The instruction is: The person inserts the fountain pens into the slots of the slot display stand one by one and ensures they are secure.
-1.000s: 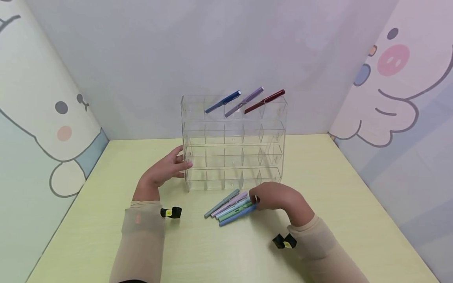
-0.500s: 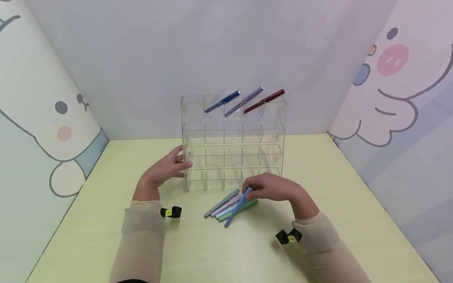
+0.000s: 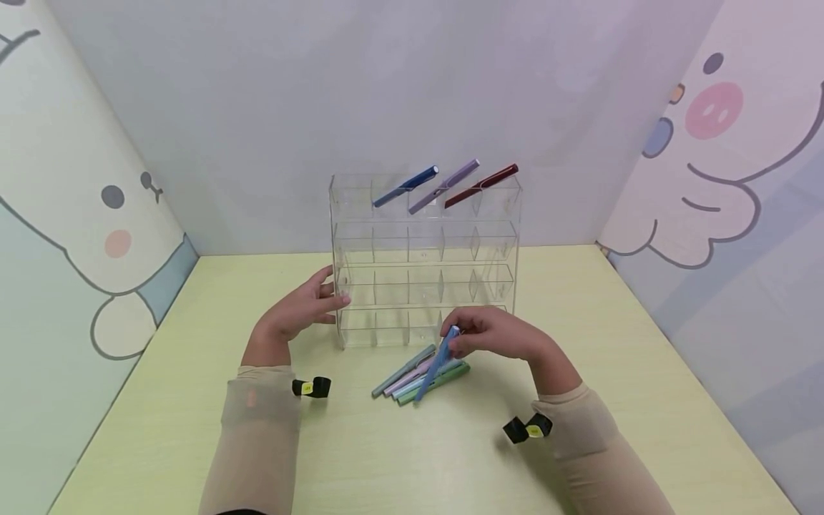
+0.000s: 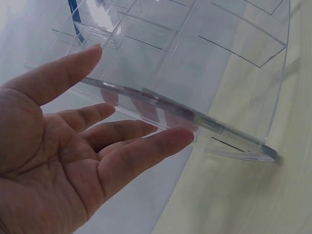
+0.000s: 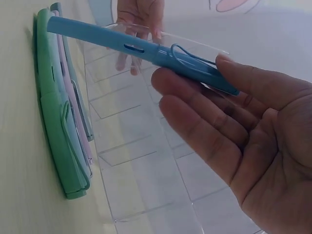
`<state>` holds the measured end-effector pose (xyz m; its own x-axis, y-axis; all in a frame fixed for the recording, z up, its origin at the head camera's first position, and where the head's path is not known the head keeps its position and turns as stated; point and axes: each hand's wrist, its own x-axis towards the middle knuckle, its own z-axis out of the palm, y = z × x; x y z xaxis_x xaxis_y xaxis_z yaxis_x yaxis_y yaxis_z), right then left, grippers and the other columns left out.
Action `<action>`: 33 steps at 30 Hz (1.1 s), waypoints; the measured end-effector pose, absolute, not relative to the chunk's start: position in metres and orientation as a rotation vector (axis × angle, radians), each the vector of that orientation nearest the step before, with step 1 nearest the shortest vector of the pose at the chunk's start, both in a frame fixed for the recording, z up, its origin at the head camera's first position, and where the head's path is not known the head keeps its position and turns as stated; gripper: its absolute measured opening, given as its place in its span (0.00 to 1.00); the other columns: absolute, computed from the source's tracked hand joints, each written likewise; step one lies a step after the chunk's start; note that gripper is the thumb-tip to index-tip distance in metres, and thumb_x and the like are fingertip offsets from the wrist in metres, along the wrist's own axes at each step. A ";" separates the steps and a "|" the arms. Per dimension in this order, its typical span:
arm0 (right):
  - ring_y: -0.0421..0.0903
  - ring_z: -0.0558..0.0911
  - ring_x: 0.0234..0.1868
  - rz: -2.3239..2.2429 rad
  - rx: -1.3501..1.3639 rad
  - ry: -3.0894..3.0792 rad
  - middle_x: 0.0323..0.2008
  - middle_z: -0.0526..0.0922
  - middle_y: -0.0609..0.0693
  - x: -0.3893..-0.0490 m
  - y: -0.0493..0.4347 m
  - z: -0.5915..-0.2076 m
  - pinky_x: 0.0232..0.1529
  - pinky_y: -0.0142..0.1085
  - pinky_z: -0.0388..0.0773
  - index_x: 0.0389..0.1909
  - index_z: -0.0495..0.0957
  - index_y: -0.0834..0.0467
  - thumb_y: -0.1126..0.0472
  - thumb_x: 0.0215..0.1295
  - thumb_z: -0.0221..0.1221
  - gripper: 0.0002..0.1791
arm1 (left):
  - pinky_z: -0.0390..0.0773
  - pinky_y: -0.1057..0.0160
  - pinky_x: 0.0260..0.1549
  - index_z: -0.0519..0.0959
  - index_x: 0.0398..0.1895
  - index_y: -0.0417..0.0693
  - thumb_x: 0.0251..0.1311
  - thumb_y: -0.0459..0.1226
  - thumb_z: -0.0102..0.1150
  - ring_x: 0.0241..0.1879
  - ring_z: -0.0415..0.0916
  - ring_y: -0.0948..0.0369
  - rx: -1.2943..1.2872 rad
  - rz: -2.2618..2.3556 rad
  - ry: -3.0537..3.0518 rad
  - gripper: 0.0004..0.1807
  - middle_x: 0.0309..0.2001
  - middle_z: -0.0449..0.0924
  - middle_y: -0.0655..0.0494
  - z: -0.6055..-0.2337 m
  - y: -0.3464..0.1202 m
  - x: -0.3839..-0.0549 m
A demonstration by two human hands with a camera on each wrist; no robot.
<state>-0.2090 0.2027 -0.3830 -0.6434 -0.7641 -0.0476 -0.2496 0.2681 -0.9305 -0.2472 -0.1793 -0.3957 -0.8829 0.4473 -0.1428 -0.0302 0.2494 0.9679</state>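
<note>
My right hand (image 3: 496, 335) pinches a capped blue pen (image 3: 438, 365) near its clip end, between thumb and fingertips. The pen slants over several other pens on the table; the right wrist view shows its wire clip and a slot in the barrel. Below it lie a green pen (image 3: 434, 384), a pale blue one, a lilac one and a grey-green pen (image 3: 403, 370). My left hand (image 3: 299, 307) is at the left side of a clear tiered rack (image 3: 425, 275). In the left wrist view its extended fingers (image 4: 165, 139) reach the rack's side panel.
In the rack's top tier lean a dark blue pen (image 3: 405, 186), a purple pen (image 3: 444, 187) and a dark red pen (image 3: 481, 186). The rack stands on a pale yellow table (image 3: 360, 458), before a grey wall (image 3: 270, 129). Cartoon-printed panels flank both sides.
My right hand has picked the blue pen up from the front of the row and raised it, turning it steeper and moving slightly toward the rack. My left hand has stayed put.
</note>
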 end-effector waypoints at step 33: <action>0.49 0.87 0.43 -2.809 -0.820 1.686 0.45 0.83 0.56 -0.211 0.202 -0.369 0.48 0.47 0.82 0.57 0.69 0.67 0.70 0.72 0.52 0.15 | 0.72 0.42 0.61 0.37 0.79 0.59 0.67 0.47 0.60 0.68 0.65 0.41 0.371 1.656 2.156 0.49 0.74 0.56 0.39 -0.397 -0.180 -0.246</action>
